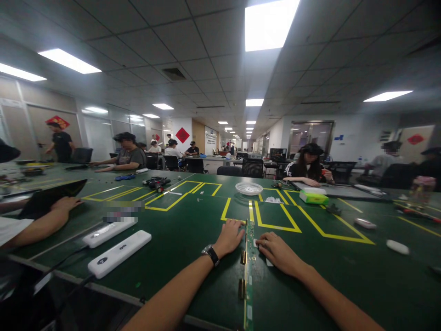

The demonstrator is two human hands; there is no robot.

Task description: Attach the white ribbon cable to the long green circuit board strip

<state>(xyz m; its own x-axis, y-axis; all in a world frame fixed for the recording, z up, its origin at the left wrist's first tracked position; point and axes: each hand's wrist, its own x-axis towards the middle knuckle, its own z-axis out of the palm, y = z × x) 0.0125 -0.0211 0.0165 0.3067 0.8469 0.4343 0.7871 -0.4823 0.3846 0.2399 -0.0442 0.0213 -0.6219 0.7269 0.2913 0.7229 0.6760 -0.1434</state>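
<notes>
A long, narrow green circuit board (250, 287) with gold-coloured tabs on its left side runs away from me along the table. My left hand (229, 239), with a watch on the wrist, lies left of the board's far end. Its fingers are stretched out, and the fingertips reach the board's edge. On the other side, my right hand (277, 252) has bent fingers held together over a small white piece (255, 243). Part of that piece is hidden beneath the hand, so its kind is unclear.
Yellow tape outlines (279, 228) mark the green table. Ahead are a clear round dish (248, 188) and a green-and-white box (313, 196). Two white power strips (120, 253) lie left. A co-worker's hand (67, 203) touches a dark panel (51, 197); another person (308, 168) sits across.
</notes>
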